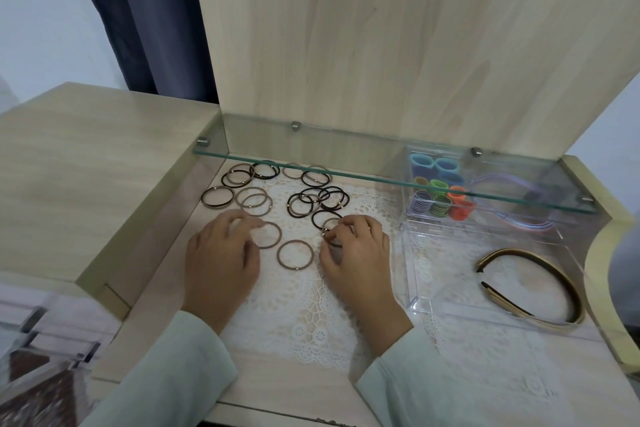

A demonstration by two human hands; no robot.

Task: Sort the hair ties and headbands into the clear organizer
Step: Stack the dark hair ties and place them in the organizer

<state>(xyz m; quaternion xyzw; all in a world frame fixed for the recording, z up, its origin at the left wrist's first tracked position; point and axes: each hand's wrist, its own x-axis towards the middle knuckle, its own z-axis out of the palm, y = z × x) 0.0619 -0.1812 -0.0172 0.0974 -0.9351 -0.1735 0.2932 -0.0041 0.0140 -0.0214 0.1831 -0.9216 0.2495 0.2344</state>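
Head view: on the pale wooden desk point(104, 156), under the glass shelf point(346, 163), the clear plastic organizer point(419, 302) stands at the right edge of the white lace mat point(304, 315). It already holds pastel headbands point(502, 180), coloured fabric ties point(440, 191) and, it seems, a gold-and-black headband point(516, 251) in its near compartment. Many thin brown and black elastic hair ties point(304, 201) lie loose on the mat, so I judge much work is left. The right hand point(356, 250) pinches a beaded tie point(329, 224). The left hand point(221, 253) touches another with bent fingers; I cannot tell if it grips.

R hand point(356, 250) pinches hair tie point(326, 225), L hand point(221, 253) resting
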